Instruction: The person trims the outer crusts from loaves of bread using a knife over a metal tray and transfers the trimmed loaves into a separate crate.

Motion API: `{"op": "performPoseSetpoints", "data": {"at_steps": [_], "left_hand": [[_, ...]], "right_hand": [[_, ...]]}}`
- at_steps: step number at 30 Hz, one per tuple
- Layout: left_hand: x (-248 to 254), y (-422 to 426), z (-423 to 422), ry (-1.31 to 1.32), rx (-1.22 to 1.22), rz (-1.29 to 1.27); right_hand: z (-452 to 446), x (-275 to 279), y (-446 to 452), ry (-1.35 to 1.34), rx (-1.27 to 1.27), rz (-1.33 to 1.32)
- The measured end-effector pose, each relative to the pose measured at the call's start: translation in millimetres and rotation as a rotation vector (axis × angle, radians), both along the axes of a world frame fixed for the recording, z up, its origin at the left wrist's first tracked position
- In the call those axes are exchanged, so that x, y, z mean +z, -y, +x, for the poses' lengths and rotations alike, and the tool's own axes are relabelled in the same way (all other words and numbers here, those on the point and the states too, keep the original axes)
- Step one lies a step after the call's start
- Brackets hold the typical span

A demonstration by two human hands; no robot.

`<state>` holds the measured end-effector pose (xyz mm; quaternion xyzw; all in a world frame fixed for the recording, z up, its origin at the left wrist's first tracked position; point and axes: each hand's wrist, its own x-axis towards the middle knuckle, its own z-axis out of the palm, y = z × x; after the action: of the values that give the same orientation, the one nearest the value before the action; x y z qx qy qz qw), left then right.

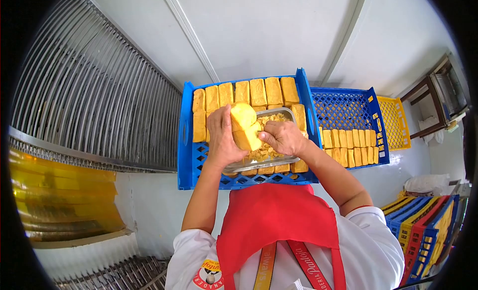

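My left hand (221, 135) is wrapped round a golden bread loaf (243, 115), held up and tilted over a metal tray (249, 166). A crease runs across the loaf's middle. Against the loaf's right side, my right hand (284, 137) is closed in a pinch; whatever its fingers hold is hidden. Yellowish crumbs and torn bits (271, 153) fill the tray beneath both hands. That tray rests on rows of bread loaves (258, 92) inside a blue crate (185, 155).
Right of my crate, a lower blue crate (343, 93) holds more small loaves (351, 155). A yellow crate (393, 123) lies beyond it. Stacked coloured crates (418, 235) stand at lower right. A slatted metal rack (99, 85) rises on the left, above yellow plastic sheeting (64, 195).
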<state>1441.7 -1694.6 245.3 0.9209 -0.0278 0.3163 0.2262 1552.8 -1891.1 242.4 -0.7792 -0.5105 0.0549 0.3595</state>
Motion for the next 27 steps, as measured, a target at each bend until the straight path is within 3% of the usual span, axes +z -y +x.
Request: {"op": "performPoseSetpoints", "data": {"at_steps": [4, 8, 10, 17, 26, 27], "left_hand": [[-0.9, -2.1, 2.9, 0.067, -0.05, 0.085], [1.4, -2.0, -0.2, 0.002, 0.005, -0.016], [2.9, -3.4, -1.1, -0.002, 0.019, -0.032], [-2.1, -3.0, -3.1, -0.032, -0.001, -0.049], [-0.1, -0.4, -4.4, -0.141, -0.004, -0.073], [0.8, -0.3, -4.9, -0.198, -0.009, -0.087]], "right_hand": [[3.1, -2.7, 1.7, -0.138, 0.057, -0.11], [16.2, 5.0, 6.5, -0.331, -0.029, -0.141], [18.0, 4.4, 6.3, -0.055, -0.081, -0.042], [11.7, 0.7, -0.4, 0.103, -0.052, -0.022], [9.8, -7.0, -3.2, -0.051, 0.066, -0.056], [10.0, -4.4, -2.2, -0.333, 0.051, -0.147]]}}
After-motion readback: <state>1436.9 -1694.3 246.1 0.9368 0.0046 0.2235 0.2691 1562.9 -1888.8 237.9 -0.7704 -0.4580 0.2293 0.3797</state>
